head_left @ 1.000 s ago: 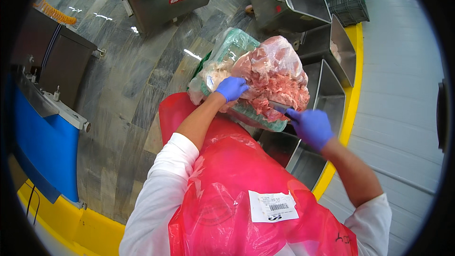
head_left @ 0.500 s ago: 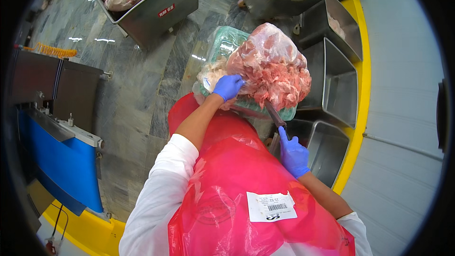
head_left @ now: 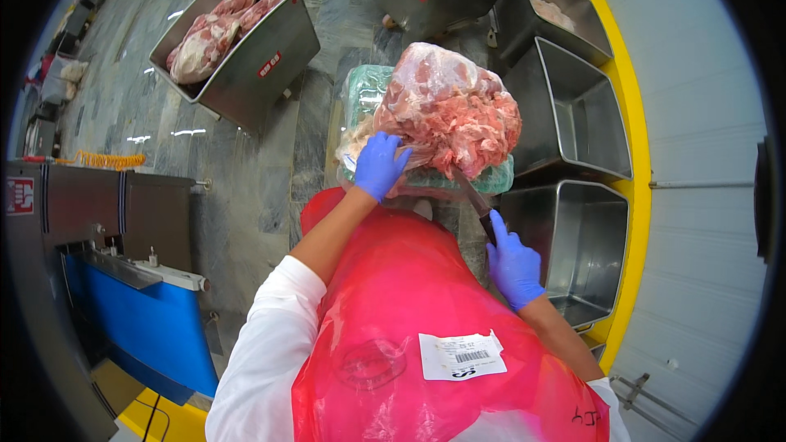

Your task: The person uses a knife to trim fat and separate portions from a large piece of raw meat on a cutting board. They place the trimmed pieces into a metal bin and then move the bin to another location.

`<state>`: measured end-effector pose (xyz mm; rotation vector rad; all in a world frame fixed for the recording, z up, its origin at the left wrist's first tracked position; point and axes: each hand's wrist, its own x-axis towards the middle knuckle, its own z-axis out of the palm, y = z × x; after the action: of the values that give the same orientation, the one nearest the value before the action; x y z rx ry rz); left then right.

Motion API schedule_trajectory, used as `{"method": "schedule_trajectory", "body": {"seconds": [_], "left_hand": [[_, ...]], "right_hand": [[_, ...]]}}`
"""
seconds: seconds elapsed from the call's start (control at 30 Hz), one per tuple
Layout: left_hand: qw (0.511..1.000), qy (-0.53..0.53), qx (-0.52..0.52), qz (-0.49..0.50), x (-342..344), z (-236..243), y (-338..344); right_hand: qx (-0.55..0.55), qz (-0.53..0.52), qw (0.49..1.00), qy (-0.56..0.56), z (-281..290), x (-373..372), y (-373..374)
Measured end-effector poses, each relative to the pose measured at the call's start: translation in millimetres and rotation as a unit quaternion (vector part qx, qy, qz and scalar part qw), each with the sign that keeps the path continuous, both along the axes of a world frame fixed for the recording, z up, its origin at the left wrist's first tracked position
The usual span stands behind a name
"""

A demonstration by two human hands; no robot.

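Observation:
A large mass of pink and red meat pieces [head_left: 471, 127], partly covered by shiny clear plastic, rests on a stack wrapped in green-tinted plastic [head_left: 368, 86]. My left hand [head_left: 381, 166] in a blue glove is closed at the meat's left edge, pinching what looks like clear plastic wrap [head_left: 416, 151]. Pale pieces lie beneath that hand, partly hidden by it. My right hand [head_left: 514, 268], also gloved in blue, grips the dark handle of a knife [head_left: 473, 196], index finger stretched along it. The blade points up and left, its tip at the meat's lower edge.
Steel bins [head_left: 573, 106] line the right side by a yellow kerb [head_left: 641, 196] and wall. Another steel bin [head_left: 282, 74] with large meat cuts stands at the far left. A machine with a blue panel [head_left: 147, 319] is at the near left. My red apron [head_left: 385, 278] hangs close below.
The view has shifted, showing more of the left side. The knife stays at the meat's lower edge in my right hand, and my left hand has shifted slightly at the left edge.

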<state>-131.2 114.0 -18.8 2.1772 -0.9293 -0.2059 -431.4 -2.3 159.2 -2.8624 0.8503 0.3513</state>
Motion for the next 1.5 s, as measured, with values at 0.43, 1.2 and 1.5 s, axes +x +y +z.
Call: {"method": "schedule_trajectory", "body": {"seconds": [0.43, 1.2, 1.5], "left_hand": [[0.989, 0.002, -0.080, -0.128, -43, -11, -59], [0.978, 0.004, -0.206, -0.009, -63, -61, -48], [0.987, 0.061, -0.090, 0.114, -45, -59, -4]], "right_hand": [[0.120, -0.148, 0.982, -0.018, 101, -42, -22], [-0.011, 0.089, 0.995, -0.048, 135, 7, -50], [-0.193, 0.354, 0.901, 0.160, 163, 150, -27]]}}
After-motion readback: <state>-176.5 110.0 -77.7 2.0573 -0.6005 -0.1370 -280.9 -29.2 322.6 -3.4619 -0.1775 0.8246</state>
